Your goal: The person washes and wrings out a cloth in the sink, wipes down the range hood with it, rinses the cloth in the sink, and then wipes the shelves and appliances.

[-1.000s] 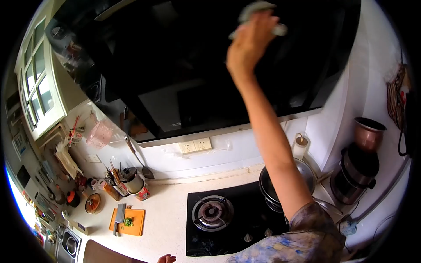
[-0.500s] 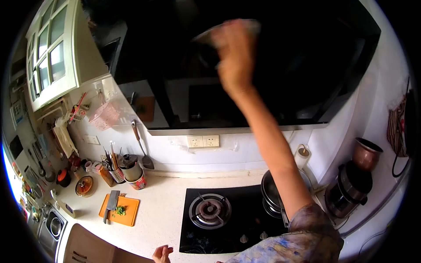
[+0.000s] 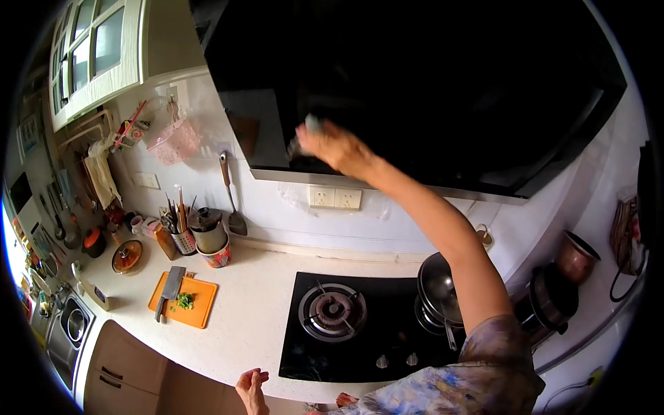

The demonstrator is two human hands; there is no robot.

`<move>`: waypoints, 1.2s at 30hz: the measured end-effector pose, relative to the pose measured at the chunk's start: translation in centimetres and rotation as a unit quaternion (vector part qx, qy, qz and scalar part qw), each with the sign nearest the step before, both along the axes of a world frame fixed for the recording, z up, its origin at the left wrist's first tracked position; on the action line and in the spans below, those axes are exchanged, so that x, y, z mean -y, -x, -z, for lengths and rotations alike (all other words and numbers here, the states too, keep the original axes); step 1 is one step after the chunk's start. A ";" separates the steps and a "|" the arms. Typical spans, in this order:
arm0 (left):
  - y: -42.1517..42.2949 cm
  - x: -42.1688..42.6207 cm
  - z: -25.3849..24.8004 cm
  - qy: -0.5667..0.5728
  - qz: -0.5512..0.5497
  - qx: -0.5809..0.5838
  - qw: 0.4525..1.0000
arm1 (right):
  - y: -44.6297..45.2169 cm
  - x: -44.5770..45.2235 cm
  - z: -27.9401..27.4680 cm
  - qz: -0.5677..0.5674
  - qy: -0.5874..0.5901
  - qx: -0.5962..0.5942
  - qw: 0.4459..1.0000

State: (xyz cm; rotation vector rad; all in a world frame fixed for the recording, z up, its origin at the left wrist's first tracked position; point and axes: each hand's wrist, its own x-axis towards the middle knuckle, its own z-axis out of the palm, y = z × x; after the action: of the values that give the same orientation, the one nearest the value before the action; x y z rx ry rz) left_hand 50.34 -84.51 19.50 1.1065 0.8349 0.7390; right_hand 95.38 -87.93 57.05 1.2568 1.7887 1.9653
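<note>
My right hand (image 3: 339, 151) is raised against the lower left part of the glossy black range hood panel (image 3: 443, 90). Its fingers are closed on a pale cloth (image 3: 314, 124), mostly hidden and blurred, so its exact kind is hard to make out. My right arm reaches across above the gas stove (image 3: 387, 311). My left hand (image 3: 252, 389) hangs low by the front edge of the white counter (image 3: 242, 290), left of the stove. Its fingers are loosely bent and a little apart, with nothing visible in them.
An orange cutting board (image 3: 200, 308) holds a cleaver (image 3: 170, 290) and chopped greens (image 3: 185, 301). A wok (image 3: 437, 283) sits on the right burner. Utensils and pots stand along the wall; a spatula (image 3: 232, 200) hangs there. The sink (image 3: 68, 346) is at far left.
My right hand has moved down and to the left across the hood panel with the cloth. The camera view has shifted slightly. My left hand stays low near the counter edge.
</note>
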 end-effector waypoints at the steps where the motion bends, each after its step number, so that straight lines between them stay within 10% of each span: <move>1: 0.2 0.1 0.0 -0.021 0.013 -0.008 1.000 | -2.0 0.5 3.0 -0.001 0.044 -0.021 0.999; 5: -2.5 -0.2 -0.5 -0.016 0.010 0.013 1.000 | 3.4 3.4 9.6 -0.049 0.127 -0.327 0.935; 6: -4.3 -0.5 -3.3 -0.013 0.027 0.019 0.999 | 7.3 4.0 10.1 -0.058 0.174 -0.458 0.870; 8: -7.7 0.1 -8.9 -0.051 0.014 0.093 0.994 | 13.6 4.8 9.3 0.062 0.329 -0.812 0.478; 12: -12.2 1.1 -15.2 0.132 0.175 0.366 0.904 | 18.1 4.3 11.9 -0.101 0.503 -0.773 0.373; 14: -13.1 2.0 -15.9 0.291 0.245 0.383 0.842 | 19.9 3.1 13.7 -0.187 0.304 -0.650 0.671; 18: -13.4 1.6 -16.7 0.179 0.191 0.357 0.897 | 22.5 4.8 14.3 -0.171 0.253 -0.563 0.768; 22: -11.8 1.0 -19.2 0.296 0.317 0.484 0.760 | 20.9 3.0 14.8 -0.194 0.290 -0.538 0.767; 25: -9.7 0.7 -19.4 0.269 0.354 0.481 0.755 | 16.9 -0.7 7.6 -0.167 0.171 -0.439 0.866; 27: -8.6 0.4 -18.6 0.064 0.289 0.294 0.909 | 16.1 -3.0 -3.3 -0.198 0.010 -0.225 0.954; 31: -7.8 -1.6 -12.3 0.056 0.159 0.199 0.965 | 16.8 -5.1 -20.4 -0.249 -0.092 -0.052 0.963; 36: -6.0 -2.3 -5.8 0.195 0.001 0.150 0.969 | 14.0 -7.0 -19.7 -0.142 -0.179 -0.009 0.974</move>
State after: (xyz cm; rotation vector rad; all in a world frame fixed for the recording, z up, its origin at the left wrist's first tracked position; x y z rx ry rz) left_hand 56.30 -82.17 25.35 0.6247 0.6813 0.6829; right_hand 81.36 -80.91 76.71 1.1658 1.7586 2.5343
